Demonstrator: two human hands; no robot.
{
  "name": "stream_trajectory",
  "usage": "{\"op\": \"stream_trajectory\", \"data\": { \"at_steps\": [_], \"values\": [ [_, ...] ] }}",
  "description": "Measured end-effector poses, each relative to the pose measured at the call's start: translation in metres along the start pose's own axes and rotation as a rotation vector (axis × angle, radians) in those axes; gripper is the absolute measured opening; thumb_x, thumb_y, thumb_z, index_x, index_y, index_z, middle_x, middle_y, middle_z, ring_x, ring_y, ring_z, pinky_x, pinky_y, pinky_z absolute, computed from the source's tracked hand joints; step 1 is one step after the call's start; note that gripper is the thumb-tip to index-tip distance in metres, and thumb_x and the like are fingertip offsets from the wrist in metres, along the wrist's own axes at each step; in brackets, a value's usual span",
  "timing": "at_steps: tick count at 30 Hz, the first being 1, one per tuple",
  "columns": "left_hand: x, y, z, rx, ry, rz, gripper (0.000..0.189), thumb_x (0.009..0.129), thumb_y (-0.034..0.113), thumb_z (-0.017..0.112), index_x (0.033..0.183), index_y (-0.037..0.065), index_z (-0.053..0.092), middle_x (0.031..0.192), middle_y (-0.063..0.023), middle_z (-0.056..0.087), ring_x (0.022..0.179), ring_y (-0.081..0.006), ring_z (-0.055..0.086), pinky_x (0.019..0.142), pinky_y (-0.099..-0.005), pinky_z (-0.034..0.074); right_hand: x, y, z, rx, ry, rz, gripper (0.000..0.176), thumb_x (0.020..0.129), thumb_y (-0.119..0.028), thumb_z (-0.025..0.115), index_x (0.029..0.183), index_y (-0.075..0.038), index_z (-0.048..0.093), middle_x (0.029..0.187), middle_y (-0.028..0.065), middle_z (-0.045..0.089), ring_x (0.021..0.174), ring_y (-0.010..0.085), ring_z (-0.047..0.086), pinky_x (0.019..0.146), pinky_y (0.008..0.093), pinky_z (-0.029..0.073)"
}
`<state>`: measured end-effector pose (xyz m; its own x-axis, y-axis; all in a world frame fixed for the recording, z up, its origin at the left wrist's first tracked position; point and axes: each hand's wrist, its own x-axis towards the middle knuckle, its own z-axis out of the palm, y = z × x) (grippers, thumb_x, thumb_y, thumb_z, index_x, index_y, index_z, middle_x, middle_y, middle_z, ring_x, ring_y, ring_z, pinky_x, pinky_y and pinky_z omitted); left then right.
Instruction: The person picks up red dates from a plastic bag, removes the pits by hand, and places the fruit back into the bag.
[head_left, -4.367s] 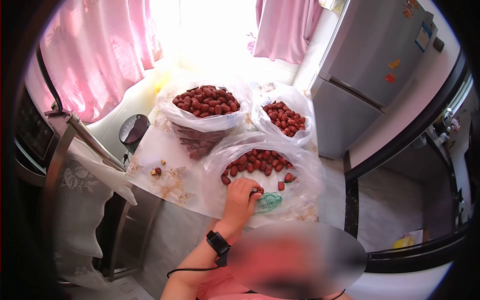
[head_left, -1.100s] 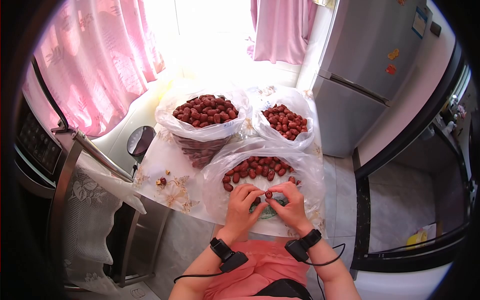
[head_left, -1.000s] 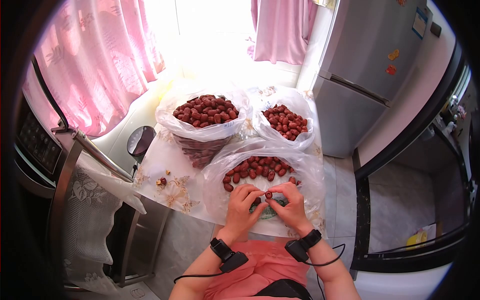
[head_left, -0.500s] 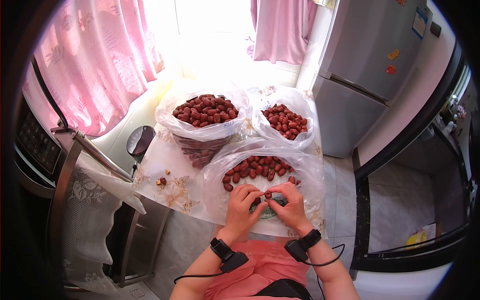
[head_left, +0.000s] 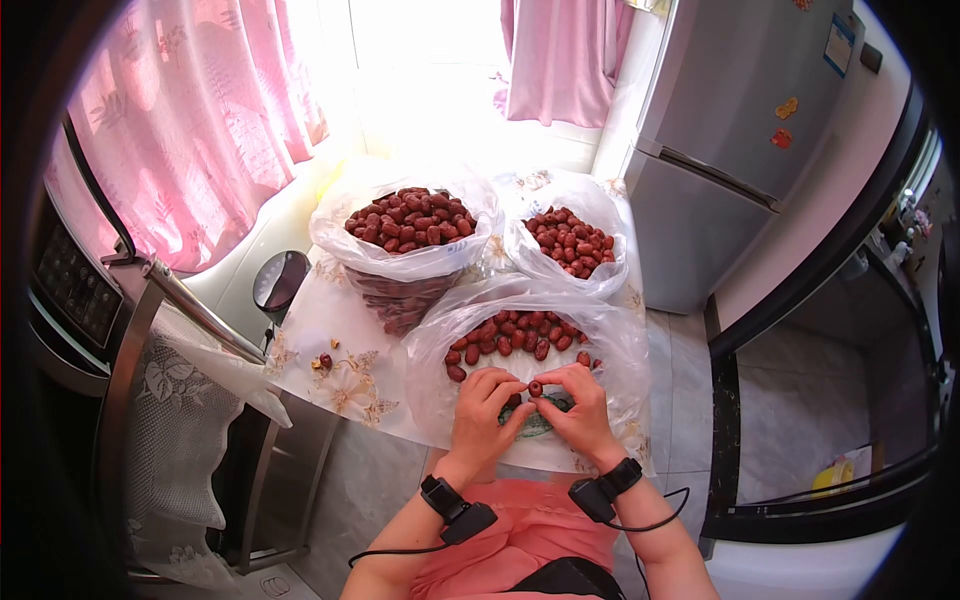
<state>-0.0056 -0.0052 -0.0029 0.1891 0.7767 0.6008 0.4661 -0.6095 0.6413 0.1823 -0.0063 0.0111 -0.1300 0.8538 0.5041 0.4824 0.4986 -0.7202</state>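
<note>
From where I stand, the date [head_left: 536, 388] is up over the near part of the near bag [head_left: 618, 385], pinched between thumb and forefinger of the right hand [head_left: 580, 412]. It shows its round, dimpled end to the person's eyes, so its long axis seems to run roughly towards them; the exact tilt I can't tell. The left hand [head_left: 482, 415] is curled in from the left, its fingertips right by the date, though whether they touch it I can't make out. A second date [head_left: 514, 401] sits between that thumb and forefinger, partly hidden, its grip unclear. Under the hands there's a green print [head_left: 541, 424] on the plastic. Just beyond them lies a pale, bare strip of the bag, then a heap [head_left: 520, 330] of dates. On the far side, the big bag [head_left: 405, 262] to the left and the small bag [head_left: 590, 285] to the right close things in. The near bag reaches close to the near and right edges of the table [head_left: 400, 415], so there's little room there; the roomier patch is left, around a few scraps [head_left: 322, 361].
</note>
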Motion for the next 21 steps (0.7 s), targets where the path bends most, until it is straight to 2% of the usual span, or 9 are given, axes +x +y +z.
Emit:
{"op": "stream_trajectory", "data": {
  "at_steps": [21],
  "values": [
    [-0.0003, -0.0002, 0.0001, 0.001, 0.002, 0.000, 0.029, 0.079, 0.011, 0.085, 0.104, 0.004, 0.072, 0.109, -0.0107, 0.068, 0.108, -0.0336, 0.062, 0.093, -0.0447, 0.050, -0.0002, 0.0006, 0.0001, -0.008, -0.007, -0.008, 0.027, 0.078, -0.006, 0.083, 0.103, -0.007, 0.075, 0.098, 0.0074, 0.074, 0.096, 0.0290, 0.067, 0.090, 0.0401, 0.050]
  ]
}}
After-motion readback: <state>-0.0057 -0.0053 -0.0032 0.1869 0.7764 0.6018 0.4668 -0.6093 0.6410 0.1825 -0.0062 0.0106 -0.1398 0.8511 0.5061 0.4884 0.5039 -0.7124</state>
